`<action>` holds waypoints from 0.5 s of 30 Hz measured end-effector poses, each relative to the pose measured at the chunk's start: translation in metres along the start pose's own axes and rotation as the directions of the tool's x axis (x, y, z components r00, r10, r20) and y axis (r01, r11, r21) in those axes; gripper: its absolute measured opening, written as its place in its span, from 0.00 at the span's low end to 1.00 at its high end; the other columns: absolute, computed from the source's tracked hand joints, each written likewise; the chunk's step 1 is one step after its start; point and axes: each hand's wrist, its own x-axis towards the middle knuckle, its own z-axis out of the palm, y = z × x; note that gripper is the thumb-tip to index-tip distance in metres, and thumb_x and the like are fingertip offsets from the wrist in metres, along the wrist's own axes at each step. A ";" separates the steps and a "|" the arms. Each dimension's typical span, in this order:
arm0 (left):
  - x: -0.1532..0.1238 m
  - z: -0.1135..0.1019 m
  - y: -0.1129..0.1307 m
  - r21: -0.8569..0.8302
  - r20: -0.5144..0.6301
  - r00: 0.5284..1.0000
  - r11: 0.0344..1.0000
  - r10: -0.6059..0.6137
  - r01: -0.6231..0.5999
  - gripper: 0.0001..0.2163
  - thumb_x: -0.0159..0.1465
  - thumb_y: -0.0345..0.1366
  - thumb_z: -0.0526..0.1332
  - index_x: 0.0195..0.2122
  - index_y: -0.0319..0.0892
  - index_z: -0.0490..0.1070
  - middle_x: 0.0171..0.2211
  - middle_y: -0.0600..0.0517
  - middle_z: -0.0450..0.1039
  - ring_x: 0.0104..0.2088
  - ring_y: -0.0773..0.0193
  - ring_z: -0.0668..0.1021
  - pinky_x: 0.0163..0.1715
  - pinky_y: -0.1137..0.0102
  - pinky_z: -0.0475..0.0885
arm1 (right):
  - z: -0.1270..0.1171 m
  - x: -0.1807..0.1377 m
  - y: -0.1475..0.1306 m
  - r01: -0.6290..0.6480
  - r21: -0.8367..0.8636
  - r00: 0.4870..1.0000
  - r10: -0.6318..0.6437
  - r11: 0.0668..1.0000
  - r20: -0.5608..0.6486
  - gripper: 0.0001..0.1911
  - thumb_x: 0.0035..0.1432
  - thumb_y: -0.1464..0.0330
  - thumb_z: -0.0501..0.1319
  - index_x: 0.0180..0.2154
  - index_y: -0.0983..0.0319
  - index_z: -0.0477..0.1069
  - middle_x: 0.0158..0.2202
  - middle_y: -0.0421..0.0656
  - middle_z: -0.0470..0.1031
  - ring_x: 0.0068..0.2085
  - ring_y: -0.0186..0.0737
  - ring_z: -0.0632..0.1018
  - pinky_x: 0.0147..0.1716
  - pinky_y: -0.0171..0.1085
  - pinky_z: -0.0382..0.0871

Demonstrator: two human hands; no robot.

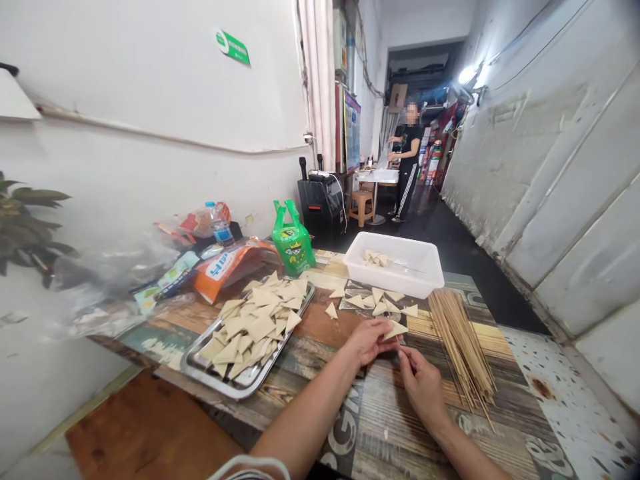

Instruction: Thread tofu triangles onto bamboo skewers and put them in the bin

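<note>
Over the middle of the table, my left hand (374, 341) is closed on a flat, pale tofu triangle (396, 330), pinched between thumb and fingers. My right hand (420, 380) is just below and to the right, its thumb and forefinger pinching a thin bamboo skewer whose tip end is at the triangle; most of the skewer is hidden by the hand. Several loose tofu triangles (379, 308) lie beyond my hands. A metal tray (245, 388) heaped with more triangles stands to the left. On the right lies a fanned bundle of bamboo skewers (463, 347).
A white plastic tub (430, 270) with some skewered pieces stands at the table's far edge. A green bag (294, 248), an orange package (225, 267) and a water bottle (220, 227) are at the back left. In the background, a person (409, 157) stands by another table.
</note>
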 end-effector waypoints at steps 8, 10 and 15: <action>-0.002 0.011 -0.012 0.071 0.025 0.999 0.997 0.032 -0.033 0.08 0.48 0.33 0.67 0.28 0.35 0.73 0.27 0.48 0.73 0.27 0.67 0.74 0.32 0.67 0.72 | -0.003 0.006 0.003 -0.021 0.014 0.999 0.022 1.000 -0.029 0.16 0.59 0.62 0.49 0.37 0.64 0.70 0.33 0.46 0.77 0.32 0.39 0.76 0.32 0.34 0.69; -0.004 0.015 -0.007 0.140 0.004 0.997 0.987 0.079 -0.079 0.08 0.49 0.35 0.66 0.29 0.36 0.73 0.27 0.48 0.73 0.27 0.66 0.74 0.34 0.66 0.71 | -0.003 0.008 0.005 -0.031 0.019 0.999 0.031 0.999 -0.036 0.16 0.58 0.62 0.50 0.37 0.64 0.71 0.34 0.46 0.77 0.32 0.39 0.76 0.32 0.34 0.68; -0.025 0.016 0.037 0.700 -0.185 0.837 0.667 0.515 -0.255 0.07 0.54 0.34 0.60 0.33 0.41 0.74 0.30 0.48 0.75 0.35 0.61 0.75 0.38 0.68 0.68 | -0.001 0.011 0.011 -0.069 0.027 0.996 0.070 0.997 -0.063 0.17 0.58 0.61 0.50 0.35 0.65 0.71 0.31 0.46 0.77 0.30 0.39 0.76 0.31 0.34 0.68</action>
